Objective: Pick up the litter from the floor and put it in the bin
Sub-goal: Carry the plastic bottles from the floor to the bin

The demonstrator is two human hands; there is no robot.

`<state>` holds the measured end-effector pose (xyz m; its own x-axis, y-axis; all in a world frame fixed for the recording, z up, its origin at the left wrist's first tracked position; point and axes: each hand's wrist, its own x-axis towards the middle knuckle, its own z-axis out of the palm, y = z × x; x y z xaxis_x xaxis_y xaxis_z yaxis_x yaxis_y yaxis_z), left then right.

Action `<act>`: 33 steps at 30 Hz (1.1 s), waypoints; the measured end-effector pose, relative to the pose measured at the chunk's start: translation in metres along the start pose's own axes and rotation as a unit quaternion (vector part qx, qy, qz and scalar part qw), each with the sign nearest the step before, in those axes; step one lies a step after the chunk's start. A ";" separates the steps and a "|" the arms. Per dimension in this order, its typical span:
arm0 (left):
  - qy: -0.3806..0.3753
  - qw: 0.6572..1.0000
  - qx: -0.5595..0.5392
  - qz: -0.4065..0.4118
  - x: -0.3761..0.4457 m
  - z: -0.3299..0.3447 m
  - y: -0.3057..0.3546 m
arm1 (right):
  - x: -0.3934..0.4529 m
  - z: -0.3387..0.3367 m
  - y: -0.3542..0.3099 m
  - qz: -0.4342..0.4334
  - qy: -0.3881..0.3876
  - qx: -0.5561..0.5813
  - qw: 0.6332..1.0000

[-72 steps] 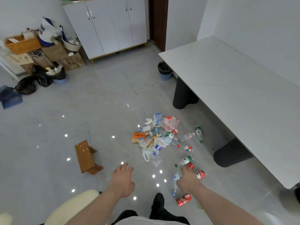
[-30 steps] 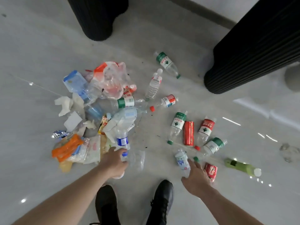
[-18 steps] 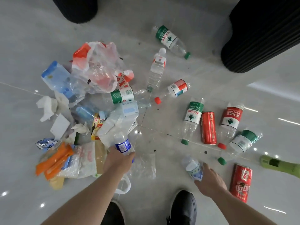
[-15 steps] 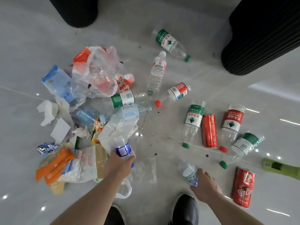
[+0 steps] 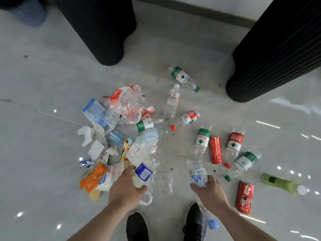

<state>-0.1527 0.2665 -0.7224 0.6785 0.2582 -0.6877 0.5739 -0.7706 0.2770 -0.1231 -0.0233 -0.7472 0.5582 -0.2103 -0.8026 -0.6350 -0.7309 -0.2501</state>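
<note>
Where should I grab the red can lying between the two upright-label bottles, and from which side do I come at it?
Take the red can around its middle, coming straight down from above. It lies flat on its side with its length running away from you, and a bottle sits close on each side, so fingers probably fit best near its ends or pinching across the top of the round body.

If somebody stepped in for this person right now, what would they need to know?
Left hand grips a blue-label bottle at the near edge of the litter pile. Right hand grips a clear bottle.
More bottles, two red cans and a green bottle lie on the floor to the right.
A bin shows at top left.
Nothing visibly binned yet; nearly all litter remains.
</note>
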 end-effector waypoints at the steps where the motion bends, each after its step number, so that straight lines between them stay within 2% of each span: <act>1: 0.002 0.999 0.029 0.035 0.007 -0.007 0.005 | -0.001 -0.009 -0.005 -0.004 0.007 0.008 1.000; 4: 0.029 0.988 0.109 0.106 0.051 -0.016 0.024 | 0.017 -0.024 -0.014 -0.018 0.020 0.005 1.000; 6: 0.044 0.979 0.155 0.122 0.088 -0.012 0.032 | 0.038 -0.024 -0.012 -0.022 0.020 -0.007 1.000; 9: 0.016 0.970 0.223 0.101 0.134 0.005 0.027 | 0.074 -0.010 -0.003 -0.011 0.011 -0.010 1.000; 16: -0.042 0.940 0.331 0.070 0.183 0.029 -0.014 | 0.138 0.038 0.010 -0.002 -0.074 0.013 0.997; 25: -0.050 0.940 0.321 0.108 0.188 0.023 -0.024 | 0.172 0.054 0.006 0.003 -0.063 0.061 0.996; 29: -0.045 0.949 0.283 0.129 0.149 0.011 -0.013 | 0.144 0.044 0.010 -0.003 -0.085 0.056 0.995; 33: -0.058 0.961 0.240 0.125 0.074 -0.019 0.010 | 0.071 0.013 0.008 0.011 -0.121 0.086 0.989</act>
<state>-0.0878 0.2885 -0.7580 0.6955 -0.0150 -0.7184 0.1037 -0.9872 0.1211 -0.0954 -0.0354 -0.8129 0.4128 -0.0490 -0.9095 -0.7388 -0.6019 -0.3029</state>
